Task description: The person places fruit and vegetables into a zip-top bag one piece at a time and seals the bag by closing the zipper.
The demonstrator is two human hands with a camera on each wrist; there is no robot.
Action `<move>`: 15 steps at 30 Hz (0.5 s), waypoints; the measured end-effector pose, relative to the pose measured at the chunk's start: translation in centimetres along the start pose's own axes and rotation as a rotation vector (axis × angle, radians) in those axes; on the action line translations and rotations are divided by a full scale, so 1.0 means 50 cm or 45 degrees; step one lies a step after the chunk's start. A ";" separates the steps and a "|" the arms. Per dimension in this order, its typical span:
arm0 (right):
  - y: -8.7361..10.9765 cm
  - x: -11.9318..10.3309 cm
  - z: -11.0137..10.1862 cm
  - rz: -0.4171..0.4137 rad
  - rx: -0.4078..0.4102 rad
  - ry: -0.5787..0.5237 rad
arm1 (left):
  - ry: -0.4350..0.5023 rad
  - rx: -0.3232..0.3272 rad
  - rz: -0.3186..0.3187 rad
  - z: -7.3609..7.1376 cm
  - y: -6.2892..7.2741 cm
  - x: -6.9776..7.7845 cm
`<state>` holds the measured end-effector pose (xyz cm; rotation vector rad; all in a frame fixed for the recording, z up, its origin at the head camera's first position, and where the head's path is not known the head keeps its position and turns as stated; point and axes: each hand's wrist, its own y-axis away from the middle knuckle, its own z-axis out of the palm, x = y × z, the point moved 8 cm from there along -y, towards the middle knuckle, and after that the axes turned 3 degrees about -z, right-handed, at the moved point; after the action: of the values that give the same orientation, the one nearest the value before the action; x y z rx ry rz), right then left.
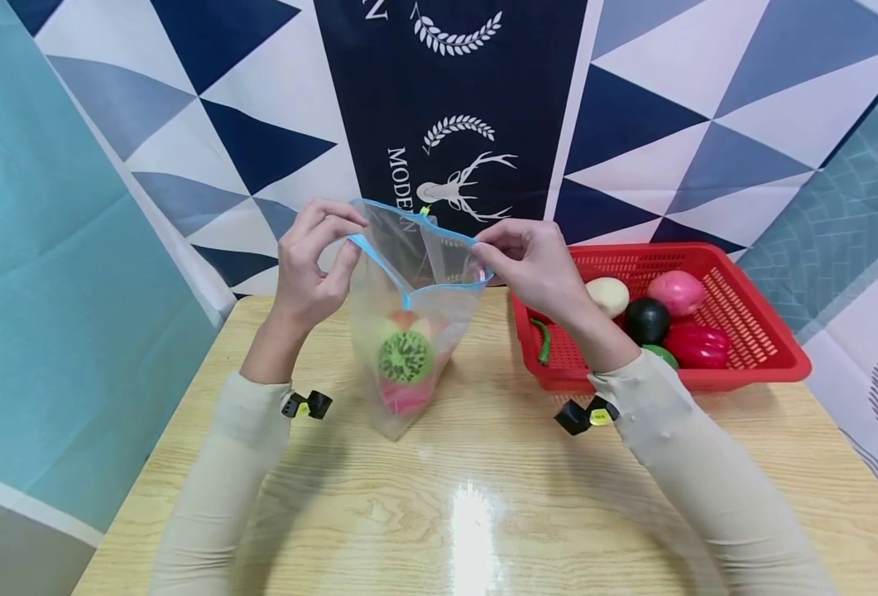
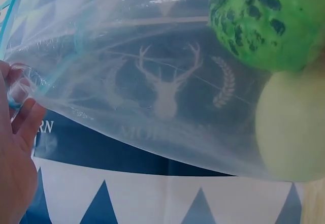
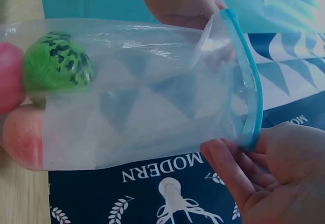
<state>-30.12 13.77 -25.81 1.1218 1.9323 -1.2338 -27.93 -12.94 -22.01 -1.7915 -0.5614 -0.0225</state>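
Two hands are shown in the head view: the clear zip bag (image 1: 446,314) is located upright at the wooden table (image 1: 379,530), its mouth pinched open by the left hand (image 1: 314,261) and the right hand (image 1: 534,263). The red basket (image 1: 751,377) is partly obstructed by the right forearm. In the left wrist view, thin, limp, probably slippery film is noted; weight is judged concentrated around the green speckled fruit (image 2: 269,26). In the right wrist view, the blue zip edge (image 3: 252,82) is judged the surest hold.
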 end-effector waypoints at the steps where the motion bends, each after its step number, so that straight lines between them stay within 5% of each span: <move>1: 0.000 0.001 0.003 0.002 -0.005 -0.010 | 0.002 0.002 -0.004 -0.002 -0.003 0.000; 8: 0.001 0.012 0.033 -0.027 -0.045 -0.050 | -0.017 -0.007 -0.018 -0.001 -0.021 0.003; 15: 0.006 0.055 0.011 0.078 -0.028 0.048 | -0.067 -0.139 0.124 0.044 -0.001 0.030</move>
<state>-31.16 14.26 -28.42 1.1925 1.9196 -1.1641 -27.20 -10.36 -22.18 -1.9290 -0.5184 0.0622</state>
